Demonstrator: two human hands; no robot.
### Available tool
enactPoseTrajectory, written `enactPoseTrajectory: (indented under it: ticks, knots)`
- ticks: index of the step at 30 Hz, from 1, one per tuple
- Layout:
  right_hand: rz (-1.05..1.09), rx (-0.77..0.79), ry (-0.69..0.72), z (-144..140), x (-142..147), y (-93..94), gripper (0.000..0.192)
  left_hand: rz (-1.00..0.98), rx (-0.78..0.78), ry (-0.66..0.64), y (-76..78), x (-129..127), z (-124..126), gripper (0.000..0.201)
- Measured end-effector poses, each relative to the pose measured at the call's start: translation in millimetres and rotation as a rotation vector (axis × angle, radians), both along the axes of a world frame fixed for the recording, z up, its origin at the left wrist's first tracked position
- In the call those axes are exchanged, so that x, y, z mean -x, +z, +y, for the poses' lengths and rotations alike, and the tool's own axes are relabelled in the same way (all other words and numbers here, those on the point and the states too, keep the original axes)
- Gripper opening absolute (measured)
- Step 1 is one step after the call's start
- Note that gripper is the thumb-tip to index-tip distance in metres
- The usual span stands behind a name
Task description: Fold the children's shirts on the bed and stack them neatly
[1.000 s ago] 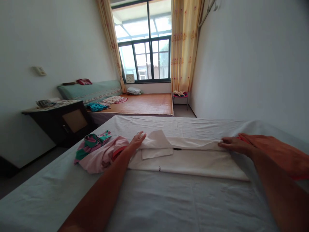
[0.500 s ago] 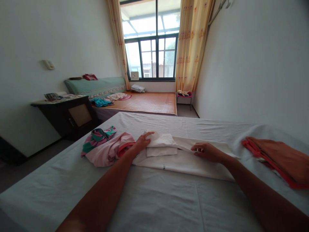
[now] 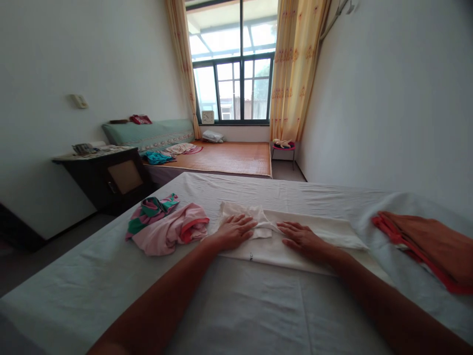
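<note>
Pressing flat on the white garment (image 3: 295, 241), the left hand (image 3: 232, 230) and right hand (image 3: 301, 236) lie open with fingers spread, gripping nothing. That garment lies on the bed (image 3: 236, 305), already folded into a long strip, seemingly with further folds left. Left of it lie an unfolded pink garment (image 3: 173, 232) and a striped one (image 3: 150, 211); right of it, a folded orange garment (image 3: 424, 244).
</note>
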State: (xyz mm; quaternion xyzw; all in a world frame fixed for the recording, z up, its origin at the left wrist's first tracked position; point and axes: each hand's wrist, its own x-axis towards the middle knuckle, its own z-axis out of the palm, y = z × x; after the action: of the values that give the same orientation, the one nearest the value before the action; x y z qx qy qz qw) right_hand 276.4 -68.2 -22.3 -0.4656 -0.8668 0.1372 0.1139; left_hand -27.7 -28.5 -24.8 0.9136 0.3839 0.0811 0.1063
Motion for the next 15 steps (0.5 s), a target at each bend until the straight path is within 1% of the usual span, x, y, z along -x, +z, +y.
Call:
enactPoseTrajectory:
  ticks: [2,9,13,15]
  knots:
    - [-0.017,0.014,-0.003,0.1,-1.7,-1.2,0.056,0.003,0.019,-0.021,0.0,1.6,0.1,0.049]
    - [-0.077,0.012,-0.046,6.6,-18.9,-5.5,0.056,-0.012,0.063,-0.043,9.7,5.4,1.3,0.050]
    - [-0.124,-0.010,-0.123,13.6,-39.8,-11.2,0.059,-0.043,0.095,-0.075,13.6,7.4,1.0,0.047]
    - [-0.153,-0.026,-0.187,17.9,-53.5,-15.9,0.060,-0.047,0.092,-0.083,14.6,8.3,0.8,0.046]
